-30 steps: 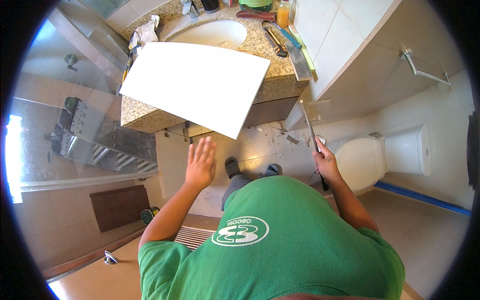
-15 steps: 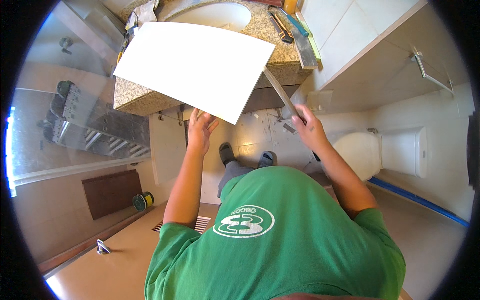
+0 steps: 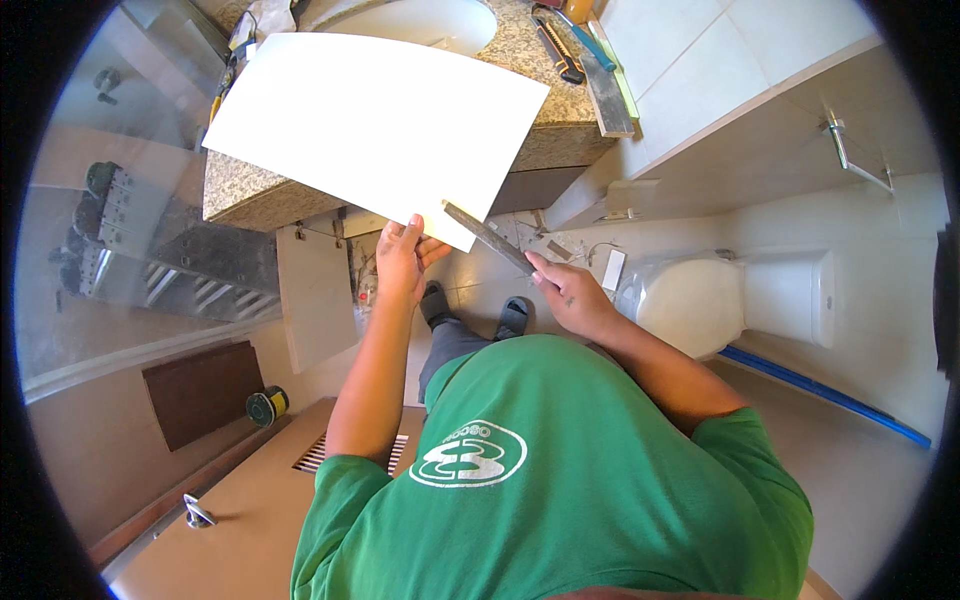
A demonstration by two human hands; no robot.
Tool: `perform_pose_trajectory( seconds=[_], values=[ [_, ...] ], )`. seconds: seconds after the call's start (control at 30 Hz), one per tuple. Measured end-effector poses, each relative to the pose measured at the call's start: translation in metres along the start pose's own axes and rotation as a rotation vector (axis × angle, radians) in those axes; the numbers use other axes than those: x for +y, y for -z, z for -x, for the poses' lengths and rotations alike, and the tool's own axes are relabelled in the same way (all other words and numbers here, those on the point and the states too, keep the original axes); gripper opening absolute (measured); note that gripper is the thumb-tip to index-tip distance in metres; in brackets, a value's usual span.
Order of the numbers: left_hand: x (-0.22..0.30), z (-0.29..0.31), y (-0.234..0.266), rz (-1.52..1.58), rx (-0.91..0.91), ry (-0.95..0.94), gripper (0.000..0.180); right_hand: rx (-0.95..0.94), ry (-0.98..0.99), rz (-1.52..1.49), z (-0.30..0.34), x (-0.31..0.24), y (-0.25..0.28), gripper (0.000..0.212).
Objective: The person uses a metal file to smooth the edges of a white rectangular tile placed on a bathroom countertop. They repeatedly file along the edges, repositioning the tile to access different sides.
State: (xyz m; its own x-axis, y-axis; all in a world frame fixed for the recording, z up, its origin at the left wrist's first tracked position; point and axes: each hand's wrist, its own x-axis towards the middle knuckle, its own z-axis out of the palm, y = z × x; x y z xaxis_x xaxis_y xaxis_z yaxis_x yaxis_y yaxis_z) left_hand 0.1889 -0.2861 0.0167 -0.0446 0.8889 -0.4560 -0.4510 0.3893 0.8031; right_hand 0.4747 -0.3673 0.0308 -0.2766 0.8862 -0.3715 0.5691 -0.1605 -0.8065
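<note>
A white rectangular panel (image 3: 370, 125) lies over the granite countertop (image 3: 262, 192), its near edge reaching out past the counter's front. My left hand (image 3: 404, 258) grips that near edge, thumb at the top and fingers partly underneath. In my right hand (image 3: 575, 293) is a long, narrow grey file (image 3: 488, 236). It points up and to the left, and its far end overlaps the panel near the close right corner. Whether the file touches the panel's face or edge, I cannot tell.
The washbasin (image 3: 420, 22) sits behind the panel. A box cutter (image 3: 556, 52), a teal-handled tool (image 3: 592, 46) and a dark flat bar (image 3: 607, 100) lie at the counter's right. The toilet (image 3: 690, 308) stands right, beneath an open cabinet door (image 3: 770, 160). A louvred door lies lower left.
My right hand has swung left and lower, carrying the file from beside the panel's right edge to over its near corner. My left hand has closed on the panel's near edge.
</note>
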Motion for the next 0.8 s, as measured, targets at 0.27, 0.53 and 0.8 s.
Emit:
perform_pose_trajectory(
  seconds=[0.27, 0.53, 0.8],
  values=[
    [0.002, 0.001, 0.000, 0.035, -0.028, -0.010, 0.023, 0.499, 0.118, -0.031, -0.093, -0.016, 0.046, 0.041],
    [-0.001, 0.000, 0.002, 0.058, -0.033, 0.008, 0.026, 0.401, 0.055, -0.015, -0.063, -0.026, 0.021, 0.043],
    [0.001, -0.001, 0.002, 0.041, -0.027, 0.039, 0.029, 0.359, 0.148, -0.044, -0.042, -0.018, -0.002, 0.038]
  ],
)
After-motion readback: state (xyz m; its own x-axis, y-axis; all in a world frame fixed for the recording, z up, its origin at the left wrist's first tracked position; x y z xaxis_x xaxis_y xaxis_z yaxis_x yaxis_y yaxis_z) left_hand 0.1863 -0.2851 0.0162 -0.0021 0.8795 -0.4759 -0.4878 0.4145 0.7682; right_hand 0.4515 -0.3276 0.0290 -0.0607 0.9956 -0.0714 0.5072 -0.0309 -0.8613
